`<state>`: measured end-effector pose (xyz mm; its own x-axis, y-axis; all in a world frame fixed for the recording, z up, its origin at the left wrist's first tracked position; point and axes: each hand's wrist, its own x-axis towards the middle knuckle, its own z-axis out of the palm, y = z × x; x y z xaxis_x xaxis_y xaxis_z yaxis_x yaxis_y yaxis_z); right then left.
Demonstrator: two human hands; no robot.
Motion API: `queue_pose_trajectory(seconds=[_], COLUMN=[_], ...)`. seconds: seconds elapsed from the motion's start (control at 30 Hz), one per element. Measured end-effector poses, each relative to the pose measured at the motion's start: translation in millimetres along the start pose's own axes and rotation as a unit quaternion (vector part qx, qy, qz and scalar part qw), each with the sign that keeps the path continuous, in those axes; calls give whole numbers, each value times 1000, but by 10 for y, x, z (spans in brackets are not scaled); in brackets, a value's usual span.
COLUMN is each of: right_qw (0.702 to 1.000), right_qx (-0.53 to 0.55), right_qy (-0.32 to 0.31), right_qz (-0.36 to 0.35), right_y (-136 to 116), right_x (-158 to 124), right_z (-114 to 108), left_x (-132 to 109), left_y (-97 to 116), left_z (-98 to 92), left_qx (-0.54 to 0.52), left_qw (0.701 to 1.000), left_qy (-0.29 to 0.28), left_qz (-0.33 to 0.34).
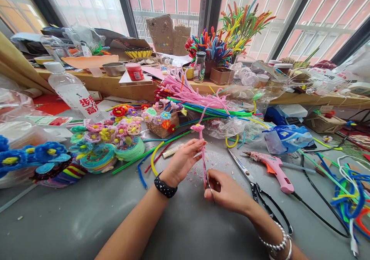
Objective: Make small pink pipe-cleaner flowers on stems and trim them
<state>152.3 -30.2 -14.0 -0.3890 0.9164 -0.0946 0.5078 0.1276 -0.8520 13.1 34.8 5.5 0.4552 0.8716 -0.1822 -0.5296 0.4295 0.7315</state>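
Observation:
My left hand [186, 158] is closed in a pinch on a pink pipe cleaner [201, 135], which stands upright with a small pink flower shape [197, 128] near its top. The upper end of the stem bends over to the right. Lower down, my right hand [228, 190] is closed around a thin metal tool [213, 197] beside the bottom part of the same stem. The curled fingers hide most of that tool, so its kind is unclear. Small pink scraps [190, 177] lie on the table beneath the hands.
Large black-handled scissors [245, 171] and a pink hot glue gun [271, 165] with a trailing cord lie at right. Finished pipe cleaner flower pots [100, 158] stand at left near a water bottle [71, 90]. Behind are bundled pink pipe cleaners [187, 92] and a wooden ledge [170, 86].

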Motion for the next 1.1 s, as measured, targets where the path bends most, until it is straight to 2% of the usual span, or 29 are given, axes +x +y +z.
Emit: queue_pose_trajectory(seconds=[0.17,0.53,0.63,0.87,1.1], right_qw=[999,993,993,995,995], right_qx=[41,59,64,95,60], right_qy=[17,101,99,33,85], right_qz=[13,28,29,5,14], right_y=[-20,-32,-19,-32,4], right_x=[16,52,58,31,44], right_z=[29,102,113,109,140], left_x=[2,26,26,33,42], left_y=[-13,-42,-45,-84,-97], left_z=[15,-4,-7,9,6], left_qx=[-3,-76,-70,-46,-58], left_qw=[1000,995,995,997,995], left_qy=[-6,49,55,37,48], left_qz=[-4,41,50,52,60])
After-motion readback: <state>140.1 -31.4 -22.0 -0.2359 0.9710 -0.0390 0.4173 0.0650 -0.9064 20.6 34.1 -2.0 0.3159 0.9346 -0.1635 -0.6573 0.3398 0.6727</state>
